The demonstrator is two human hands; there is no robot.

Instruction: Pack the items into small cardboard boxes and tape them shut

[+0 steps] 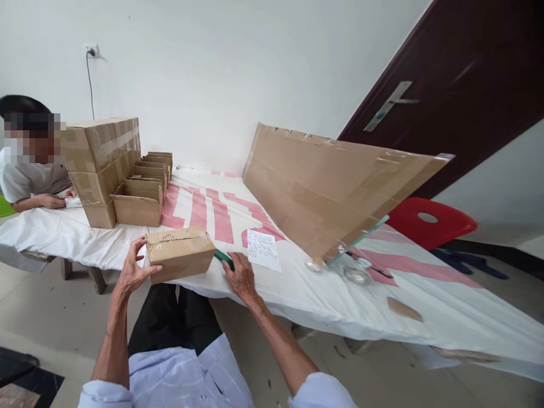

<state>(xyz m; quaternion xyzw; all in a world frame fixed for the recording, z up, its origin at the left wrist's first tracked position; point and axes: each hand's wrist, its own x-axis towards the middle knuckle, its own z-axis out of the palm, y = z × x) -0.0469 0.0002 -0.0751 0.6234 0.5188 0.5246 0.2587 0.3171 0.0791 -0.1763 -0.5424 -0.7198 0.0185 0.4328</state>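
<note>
Cardboard box (182, 254), long axis sideways, is held left of the printed sheet (263, 249) by spread fingers of your left hand (135, 268). Nearer the sheet, fingers of your right hand (241, 277) curl around a green tool (223, 259).

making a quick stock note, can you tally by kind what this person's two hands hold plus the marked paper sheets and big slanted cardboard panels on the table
cardboard box, in the left hand: 1
green tool, in the right hand: 1
marked paper sheet: 1
big cardboard panel: 1
total: 4
</note>
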